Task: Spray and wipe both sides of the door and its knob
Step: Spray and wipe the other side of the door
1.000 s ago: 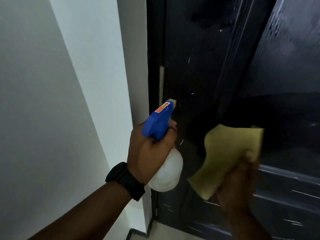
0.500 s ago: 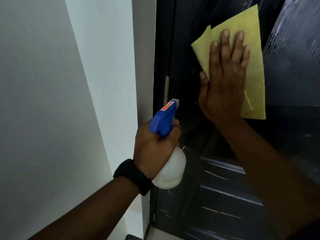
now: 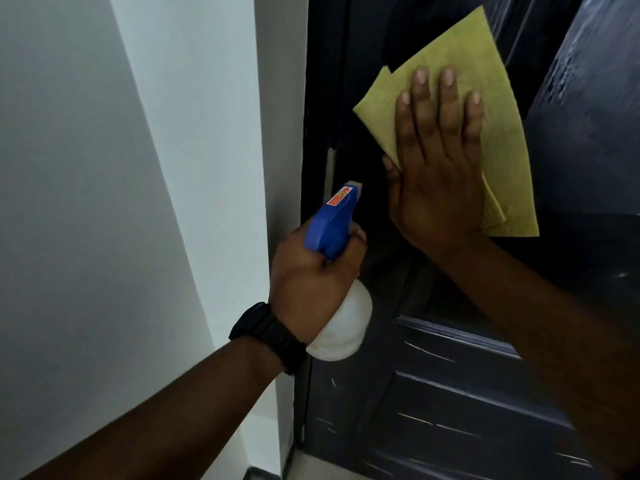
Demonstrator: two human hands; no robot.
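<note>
A dark panelled door fills the right half of the view. My right hand lies flat with straight fingers on a yellow-green cloth, pressing it against the door's upper panel. My left hand grips a spray bottle with a blue trigger head and a white body, held upright just left of the door's edge, its nozzle pointing up toward the door. No knob is in view.
A white wall and white door jamb stand at the left. A black watch sits on my left wrist. A strip of pale floor shows at the bottom beside the door.
My right hand rose with the cloth from the door's lower middle to the upper panel and flattened it there. Since half a second ago it slid slightly down. The left hand kept the bottle still.
</note>
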